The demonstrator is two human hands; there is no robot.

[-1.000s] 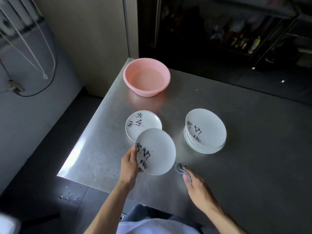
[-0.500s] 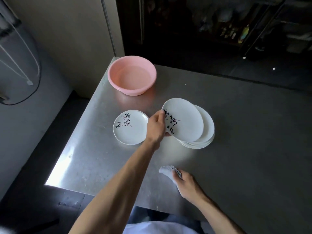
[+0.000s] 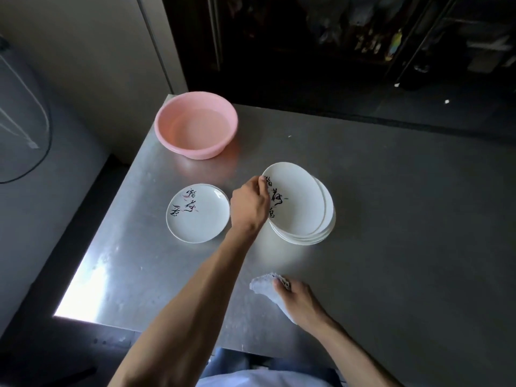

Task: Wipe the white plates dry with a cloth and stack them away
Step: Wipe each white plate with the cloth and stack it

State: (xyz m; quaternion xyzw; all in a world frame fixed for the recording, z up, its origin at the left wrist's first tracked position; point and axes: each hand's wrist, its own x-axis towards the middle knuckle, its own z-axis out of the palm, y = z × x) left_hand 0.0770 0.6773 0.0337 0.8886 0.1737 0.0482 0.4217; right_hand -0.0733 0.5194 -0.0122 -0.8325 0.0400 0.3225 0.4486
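Observation:
My left hand point(image 3: 249, 203) holds the left rim of a white plate point(image 3: 300, 199) with black brush writing. That plate lies tilted on top of a stack of white plates point(image 3: 325, 233) at the middle of the steel table point(image 3: 391, 247). A single white plate point(image 3: 206, 219) with the same writing lies flat to the left of the stack, apart from it. My right hand point(image 3: 300, 301) rests on the table near the front edge and grips a pale crumpled cloth point(image 3: 262, 286).
A pink plastic basin point(image 3: 196, 127) holding water stands at the table's back left corner. The table's left and front edges drop to a dark floor. Dark shelving fills the background behind the table.
My left hand carried the plate from in front of me over to the right and lowered it onto the stack. My right hand stayed near the front edge with the cloth.

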